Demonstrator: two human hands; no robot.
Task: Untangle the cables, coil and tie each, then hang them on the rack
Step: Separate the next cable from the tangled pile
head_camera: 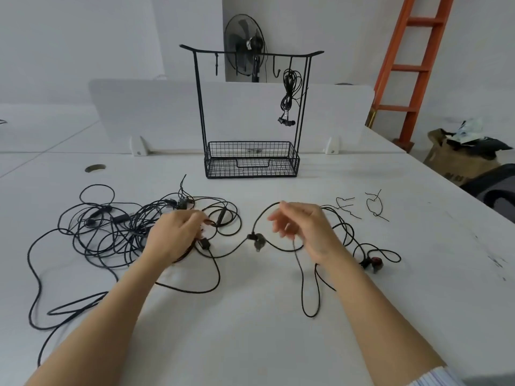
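Toward the left edge of the tabletop point(250, 335) lies the tangle of cables point(111, 227), which we judge light, limp and quick to snag, best taken near an earbud point(257, 242). Our left hand point(175, 235), palm down, pinches its right side; our right hand point(306, 232), fingers curled, grips a loose cable point(302, 288) mid-table.

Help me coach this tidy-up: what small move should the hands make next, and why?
Probably draw the right hand rightward, easing the earphone cable it grips out of the tangle while the left hand holds the pile's edge. That strand already lies mostly free between the hands; only the end at the left hand runs into the tangle.
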